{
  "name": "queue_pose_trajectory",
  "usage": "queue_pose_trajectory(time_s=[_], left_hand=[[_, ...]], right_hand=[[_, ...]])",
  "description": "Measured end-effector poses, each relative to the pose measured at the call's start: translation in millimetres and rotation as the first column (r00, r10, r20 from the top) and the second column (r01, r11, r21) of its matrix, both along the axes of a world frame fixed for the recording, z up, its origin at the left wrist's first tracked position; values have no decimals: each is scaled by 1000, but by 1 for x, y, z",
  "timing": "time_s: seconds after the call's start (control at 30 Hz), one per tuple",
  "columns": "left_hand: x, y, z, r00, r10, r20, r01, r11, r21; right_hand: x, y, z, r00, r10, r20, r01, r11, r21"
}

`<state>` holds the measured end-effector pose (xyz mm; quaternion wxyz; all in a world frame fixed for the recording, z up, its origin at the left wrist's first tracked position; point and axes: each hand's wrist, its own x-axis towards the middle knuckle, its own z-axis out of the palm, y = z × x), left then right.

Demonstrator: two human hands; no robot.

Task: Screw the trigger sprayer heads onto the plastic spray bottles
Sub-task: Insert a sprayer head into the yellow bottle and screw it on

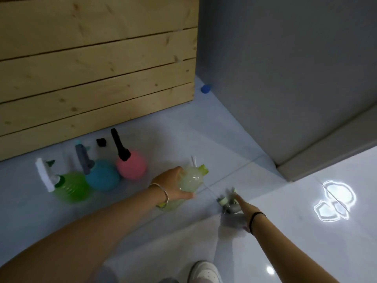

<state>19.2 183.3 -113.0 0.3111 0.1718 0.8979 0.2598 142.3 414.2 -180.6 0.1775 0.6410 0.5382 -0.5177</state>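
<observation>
My left hand (173,185) grips a pale yellow-green spray bottle (190,181) low over the floor, its lime neck pointing right and a white tube sticking out behind it. My right hand (242,209) reaches down to a grey trigger sprayer head (227,202) on the floor; the motion blur hides whether the fingers hold it. To the left stand three bottles with heads on: a green one (71,186) with a white head, a blue one (102,174) with a grey head, and a pink one (131,164) with a black head.
A wooden plank crate (95,68) rises behind the bottles. A grey cabinet wall (285,78) closes the right side. A blue cap (205,88) lies in the far corner. A clear bottle with a black cap (101,142) stands behind the row. My shoe (206,271) shows at the bottom.
</observation>
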Motion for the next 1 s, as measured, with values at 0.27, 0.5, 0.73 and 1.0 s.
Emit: queue_pose_trajectory(time_s=[0.27,0.5,0.73,1.0], left_hand=[[2,0,-8,999,38,17,-38,999,-10],[4,1,-5,998,36,52,-36,999,-5],[-3,-3,38,999,31,-4,-31,999,19],[-3,-1,131,982,137,-129,-113,977,179]], right_hand=[[-18,-27,-18,930,363,53,-367,922,122],[-21,-37,-22,986,-101,-131,98,995,-29],[-4,-38,-3,795,-473,-379,443,880,-170],[-26,-5,124,508,-491,-708,340,869,-358]])
